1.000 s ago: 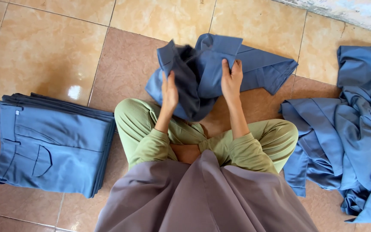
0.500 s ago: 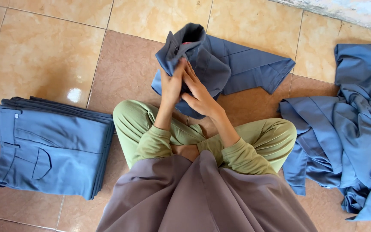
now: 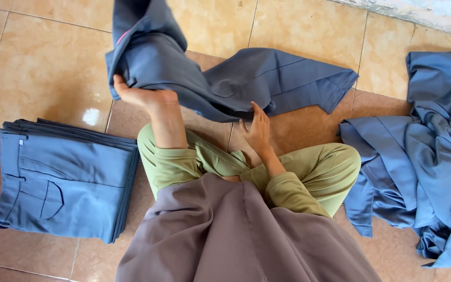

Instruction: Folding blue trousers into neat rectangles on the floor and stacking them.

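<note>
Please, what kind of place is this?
Probably a home or small garment workshop: a person sits on a tiled floor, hands on blue trousers, between a neatly folded stack and an unsorted heap.
</note>
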